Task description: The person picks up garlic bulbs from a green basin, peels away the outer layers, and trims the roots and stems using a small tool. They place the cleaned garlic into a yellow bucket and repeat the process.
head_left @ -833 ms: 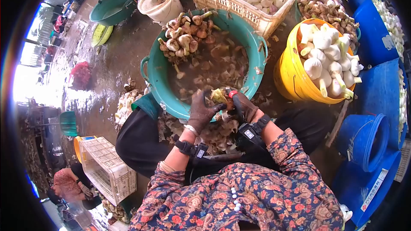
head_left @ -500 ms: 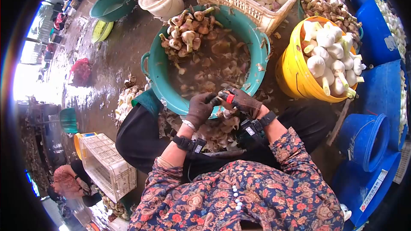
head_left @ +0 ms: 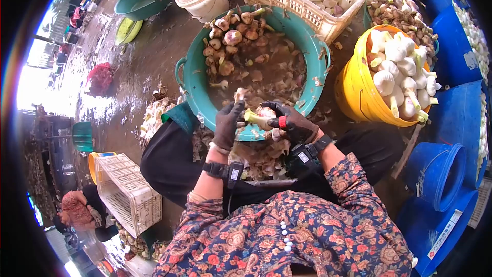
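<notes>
My left hand [head_left: 229, 125], in a dark glove, is closed over the near rim of a green tub [head_left: 192, 92]. A pale garlic piece [head_left: 240, 94] sticks up from its fingertips; its full shape is hidden. My right hand [head_left: 296, 123], gloved with a red band on one finger, grips a pinkish garlic bulb [head_left: 266, 112] whose pale green stem points toward my left hand. Another small bulb [head_left: 277, 134] shows under the right fingers. Brown water with loose skins fills the tub, and unpeeled garlic bulbs [head_left: 233, 37] are heaped at its far left side.
To the right stands a yellow bucket [head_left: 351, 87] of white garlic. Beyond the tub are a cream crate [head_left: 328, 23] and a white bucket [head_left: 205, 7]. Blue buckets [head_left: 435, 174] line the far right. Garlic skins [head_left: 261, 158] lie between my legs. Another person [head_left: 79, 210] is at lower left.
My hands have moved slightly apart, bringing the bulb and green stem at my right hand into view. A garlic piece now shows above my left fingertips. The heap in the tub looks smaller.
</notes>
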`<move>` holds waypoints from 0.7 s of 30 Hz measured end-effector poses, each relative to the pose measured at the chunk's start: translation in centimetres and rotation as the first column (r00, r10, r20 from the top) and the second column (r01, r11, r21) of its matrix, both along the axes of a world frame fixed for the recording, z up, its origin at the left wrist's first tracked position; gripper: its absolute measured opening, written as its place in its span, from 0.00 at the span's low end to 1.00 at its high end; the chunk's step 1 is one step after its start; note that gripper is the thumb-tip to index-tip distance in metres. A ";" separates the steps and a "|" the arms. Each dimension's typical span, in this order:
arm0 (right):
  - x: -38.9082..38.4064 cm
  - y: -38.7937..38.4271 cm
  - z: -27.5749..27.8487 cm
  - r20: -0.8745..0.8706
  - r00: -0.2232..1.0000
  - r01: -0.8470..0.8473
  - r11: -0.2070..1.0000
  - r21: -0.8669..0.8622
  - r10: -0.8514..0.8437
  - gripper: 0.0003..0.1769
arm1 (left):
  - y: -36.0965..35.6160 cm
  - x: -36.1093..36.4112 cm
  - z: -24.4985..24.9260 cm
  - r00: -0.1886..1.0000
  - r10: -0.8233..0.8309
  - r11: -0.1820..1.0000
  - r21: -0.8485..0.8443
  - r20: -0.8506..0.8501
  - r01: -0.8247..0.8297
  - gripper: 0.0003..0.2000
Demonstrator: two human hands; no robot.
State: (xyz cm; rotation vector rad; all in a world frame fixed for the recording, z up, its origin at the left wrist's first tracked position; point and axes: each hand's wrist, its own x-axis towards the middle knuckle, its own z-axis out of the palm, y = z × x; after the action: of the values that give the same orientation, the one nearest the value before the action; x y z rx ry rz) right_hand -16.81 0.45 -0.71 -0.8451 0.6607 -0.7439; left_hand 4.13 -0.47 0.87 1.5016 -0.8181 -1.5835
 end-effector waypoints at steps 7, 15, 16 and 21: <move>0.0 0.6 -1.1 -0.435 0.900 -0.097 0.955 -0.280 -0.036 0.30 | 0.7 -0.1 -1.2 0.836 -0.505 0.863 0.092 0.213 0.497 0.18; 1.0 0.5 0.6 -0.446 0.819 -0.117 0.657 -0.745 -0.360 0.30 | 1.5 0.0 0.2 0.967 -0.232 0.963 0.118 -0.105 0.244 0.13; 1.3 0.7 0.5 -0.446 0.820 -0.118 0.656 -0.746 -0.359 0.30 | 1.3 0.0 0.4 0.967 -0.231 0.963 0.117 -0.104 0.242 0.13; 1.7 1.1 0.1 -0.500 0.703 -0.192 0.542 -0.818 -0.506 0.23 | 1.6 -0.7 -0.6 0.947 -0.313 0.949 0.049 0.064 0.311 0.13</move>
State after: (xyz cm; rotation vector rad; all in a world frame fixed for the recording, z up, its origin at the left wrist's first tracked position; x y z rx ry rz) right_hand -15.09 1.50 -0.65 -2.0803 1.1071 -0.9328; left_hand 3.44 1.15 0.24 1.5186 -1.1166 -1.7905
